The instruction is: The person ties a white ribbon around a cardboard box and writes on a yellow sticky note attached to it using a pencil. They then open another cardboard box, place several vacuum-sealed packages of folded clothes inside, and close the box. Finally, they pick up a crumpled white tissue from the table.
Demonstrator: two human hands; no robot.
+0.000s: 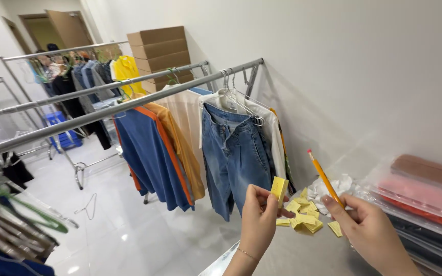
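The left hand [258,217] pinches a small yellow tag [279,188] between thumb and fingertips, holding it up on edge above the near side of the tag pile [302,217], while the right hand [371,230] is closed around a yellow pencil [324,177] that points up and away, eraser end topmost, to the right of the pile. The pile lies on the grey counter [292,255], just in front of some crumpled white paper [331,186], and to the right of the pile lie flat clear bags [425,197] of folded cloth in brown, pink and dark tones. To the left of the pile hang blue jeans [233,158] on a metal rail [118,107], with a blue top [146,153] and an orange one beside them. To my eye, marking the tag goes best if it is laid flat or backed firmly by the fingers, since a loose slip bends under a pencil point. The pencil looks to be held with its tip down in the palm, so it needs turning into a writing grip first. Keeping the pinch near one edge leaves the face free, and working over the pile keeps a dropped tag from falling to the floor.
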